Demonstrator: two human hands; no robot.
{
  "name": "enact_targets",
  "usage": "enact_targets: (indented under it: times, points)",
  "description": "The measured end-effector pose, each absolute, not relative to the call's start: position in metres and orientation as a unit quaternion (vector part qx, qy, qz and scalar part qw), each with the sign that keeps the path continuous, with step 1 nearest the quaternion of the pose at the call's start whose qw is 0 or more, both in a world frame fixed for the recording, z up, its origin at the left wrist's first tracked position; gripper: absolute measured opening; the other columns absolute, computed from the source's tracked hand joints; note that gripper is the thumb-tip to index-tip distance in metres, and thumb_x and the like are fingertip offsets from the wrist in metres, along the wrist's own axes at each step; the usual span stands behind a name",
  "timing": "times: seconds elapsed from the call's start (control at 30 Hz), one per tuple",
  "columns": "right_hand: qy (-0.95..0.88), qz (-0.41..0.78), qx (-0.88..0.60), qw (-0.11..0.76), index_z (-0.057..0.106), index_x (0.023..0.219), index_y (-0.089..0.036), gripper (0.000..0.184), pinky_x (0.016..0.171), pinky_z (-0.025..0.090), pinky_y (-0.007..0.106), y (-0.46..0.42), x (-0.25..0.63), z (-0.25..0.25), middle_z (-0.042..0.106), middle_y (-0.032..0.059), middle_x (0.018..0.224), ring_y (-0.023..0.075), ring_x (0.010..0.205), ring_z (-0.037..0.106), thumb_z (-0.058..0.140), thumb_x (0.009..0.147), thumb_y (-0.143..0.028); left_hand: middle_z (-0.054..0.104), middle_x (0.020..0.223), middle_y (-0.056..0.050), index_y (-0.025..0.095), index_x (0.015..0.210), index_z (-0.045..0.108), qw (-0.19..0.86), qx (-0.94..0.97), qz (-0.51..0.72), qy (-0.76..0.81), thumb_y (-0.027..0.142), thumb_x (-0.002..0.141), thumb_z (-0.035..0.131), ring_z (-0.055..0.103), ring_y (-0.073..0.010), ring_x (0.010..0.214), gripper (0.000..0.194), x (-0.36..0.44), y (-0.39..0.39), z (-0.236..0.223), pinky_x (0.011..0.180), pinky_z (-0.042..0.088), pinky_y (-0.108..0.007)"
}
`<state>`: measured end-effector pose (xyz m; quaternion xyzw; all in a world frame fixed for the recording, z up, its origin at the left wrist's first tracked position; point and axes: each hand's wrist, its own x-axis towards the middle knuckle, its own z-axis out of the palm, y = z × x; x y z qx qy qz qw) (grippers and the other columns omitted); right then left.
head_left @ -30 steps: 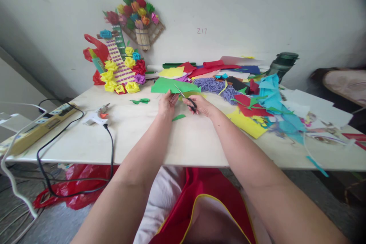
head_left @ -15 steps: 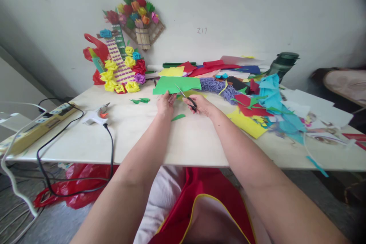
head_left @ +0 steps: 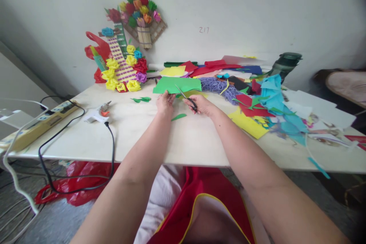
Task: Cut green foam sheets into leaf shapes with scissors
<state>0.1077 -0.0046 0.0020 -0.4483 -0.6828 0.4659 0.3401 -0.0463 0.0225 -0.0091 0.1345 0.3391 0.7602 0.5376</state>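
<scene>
A sheet of green paper (head_left: 177, 84) is pinched at its lower edge by my left hand (head_left: 166, 102), thumb on top and the other fingers beneath. My right hand (head_left: 200, 105) grips a pair of scissors (head_left: 191, 101) by its black handles. The scissor blades point up and left, over the front of the green sheet; whether they touch it I cannot tell. On the table below my hands lies a cut green paper leaf (head_left: 178, 116). Several small green leaf pieces (head_left: 141, 99) rest to the left of my left hand.
A glue gun (head_left: 98, 114) with a black cord and a yellow power strip (head_left: 42, 124) are on the left. Paper flowers (head_left: 131, 61) stand at the back left. Purple yarn (head_left: 220, 88), coloured paper scraps (head_left: 248, 122) and a dark bottle (head_left: 286, 65) lie to the right.
The green sheet has tilted to show more of its face and its left end has shifted slightly right. Both hands keep their grips almost in place. The whole view has shifted a little.
</scene>
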Motion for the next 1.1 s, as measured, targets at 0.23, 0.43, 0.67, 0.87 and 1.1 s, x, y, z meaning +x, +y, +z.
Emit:
enact_targets:
  times: [0.23,0.43,0.67,0.87,1.1]
  points:
    - [-0.688,0.469,-0.439,0.338,0.047,0.068,-0.018,0.028,0.026,0.022,0.017,-0.0045,0.1088,0.0007,0.05,-0.0054,0.047,0.0061,0.032,0.044,0.063,0.077,-0.039,0.057,0.061,0.001,0.017,0.071,0.051,0.539,0.137,0.756,0.345,0.01,0.081,0.053,0.061,-0.009,0.059,0.012,-0.0477,0.0218,-0.0076,0.073,0.052,-0.024]
    - [-0.682,0.483,-0.44,0.33,0.048,0.067,-0.017,0.027,0.026,0.021,0.018,-0.0066,0.1098,0.0032,0.05,-0.0055,0.046,0.0057,0.03,0.043,0.063,0.077,-0.037,0.057,0.063,0.002,0.018,0.072,0.051,0.523,0.148,0.762,0.352,0.01,0.079,0.055,0.059,-0.0081,0.055,0.011,-0.0486,0.0228,-0.0091,0.07,0.053,-0.025]
    - [-0.682,0.495,-0.433,0.32,0.047,0.064,-0.017,0.028,0.025,0.02,0.017,-0.0108,0.1109,0.008,0.049,-0.0058,0.046,0.0046,0.03,0.042,0.062,0.078,-0.035,0.06,0.064,0.001,0.018,0.08,0.052,0.534,0.151,0.76,0.337,0.012,0.077,0.054,0.063,-0.0111,0.063,0.007,-0.0517,0.0248,-0.0119,0.075,0.052,-0.027]
    - [-0.68,0.495,-0.436,0.32,0.047,0.064,-0.016,0.027,0.025,0.019,0.017,-0.0107,0.1124,0.0075,0.049,-0.0054,0.045,0.0045,0.029,0.042,0.062,0.078,-0.034,0.061,0.064,0.0,0.017,0.077,0.052,0.543,0.171,0.757,0.322,0.013,0.078,0.054,0.062,-0.011,0.06,0.004,-0.0537,0.0251,-0.0138,0.076,0.052,-0.029]
    - [-0.681,0.505,-0.429,0.31,0.05,0.065,-0.015,0.026,0.025,0.019,0.017,-0.0107,0.1152,0.008,0.05,-0.0047,0.044,0.0044,0.029,0.041,0.06,0.08,-0.034,0.063,0.068,-0.001,0.018,0.078,0.053,0.552,0.177,0.749,0.32,0.013,0.077,0.057,0.065,-0.0128,0.068,0.006,-0.0559,0.026,-0.0138,0.077,0.052,-0.029]
